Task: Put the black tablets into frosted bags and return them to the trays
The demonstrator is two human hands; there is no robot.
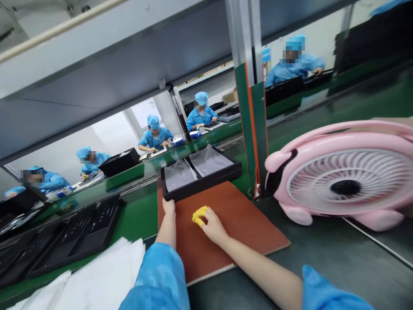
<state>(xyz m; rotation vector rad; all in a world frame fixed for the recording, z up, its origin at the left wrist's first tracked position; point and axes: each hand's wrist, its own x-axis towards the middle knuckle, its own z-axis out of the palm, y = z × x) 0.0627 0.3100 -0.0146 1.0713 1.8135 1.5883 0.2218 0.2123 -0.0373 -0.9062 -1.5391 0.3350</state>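
A black tray (206, 184) with two clear plastic-covered compartments rests on the far end of a brown board (238, 219). My left hand (168, 206) reaches forward and touches the tray's near edge; its fingers are hidden against the rim. My right hand (211, 224) rests on the board just behind the tray, its fingertips in yellow finger cots (198, 215) and curled together. Whether anything is between them I cannot make out. Blue sleeves cover both my upper arms.
A pink desk fan (348, 176) stands at the right. White sheets (97, 275) and black keyboard trays (74, 232) lie at the left. A green conveyor belt (135, 213) runs across. Several workers in blue (155, 137) sit on the far side. A green post (250, 129) rises behind the board.
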